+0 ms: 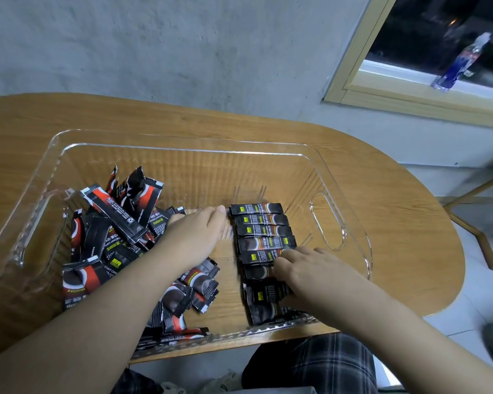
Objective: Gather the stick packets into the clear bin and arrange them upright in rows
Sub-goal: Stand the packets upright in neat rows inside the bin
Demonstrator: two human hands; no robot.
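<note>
Left hand (195, 233): fingers straight and held together, palm down, reaching across the middle of the clear bin (182, 143). The fingertips end just beside the top packet of the arranged row (264, 245); actual contact cannot be confirmed. It holds nothing.

Right hand (305, 270): palm down over the near part of the row, fingers slightly spread and gently bent, fingertips resting on the fifth and sixth packets. No packet appears pinched or lifted.

Count, row: about eight packets visible, laid side by side in one column at the right half of the bin, each with its long axis running left to right. The nearest ones are partly covered by the right hand, so the count is approximate.

Count, loose pile (117, 240): too many and too overlapped to count exactly, well over a dozen. It fills the left half of the bin, packets jumbled at all angles, several tilted up against the far left.

Appearance: narrow black stick packets with crimped ends, a red and white curved band, a small yellow label and white print.

The bin stands on an oval wooden table (410, 209). One bottle (461, 62) stands on the window ledge, upper right.
</note>
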